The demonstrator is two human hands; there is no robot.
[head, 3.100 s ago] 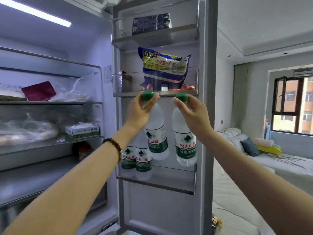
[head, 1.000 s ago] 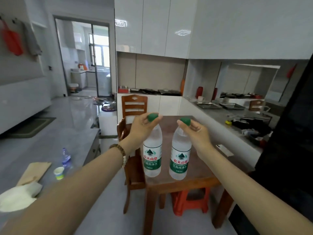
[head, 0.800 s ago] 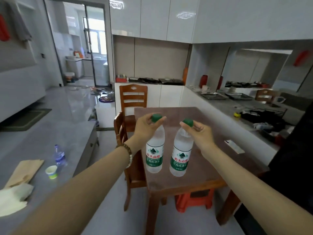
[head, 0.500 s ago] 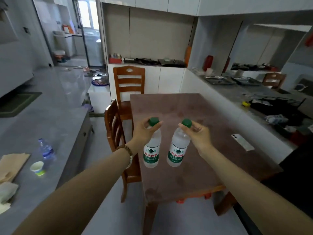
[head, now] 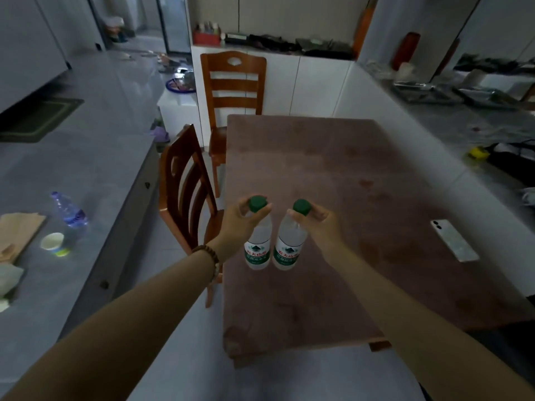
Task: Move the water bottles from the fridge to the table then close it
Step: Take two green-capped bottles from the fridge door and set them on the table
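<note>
Two clear water bottles with green caps and green labels hang upright over the left part of the brown table (head: 362, 180). My left hand (head: 241, 224) grips the left water bottle (head: 258, 250) by its neck, just under the cap. My right hand (head: 320, 222) grips the right water bottle (head: 287, 248) the same way. The two bottles are side by side and nearly touching. I cannot tell whether their bottoms touch the tabletop. The fridge is out of view.
A phone (head: 453, 240) lies on the table's right side. Two wooden chairs stand at the table: the near chair (head: 188, 186) on the left and the far chair (head: 233, 82) at the end. A grey counter (head: 95, 180) at left carries a small bottle (head: 69, 211) and a cup (head: 53, 243).
I have turned from the fridge door and come up to the table with both bottles. Over the last second the bottles have moved lower, over the tabletop.
</note>
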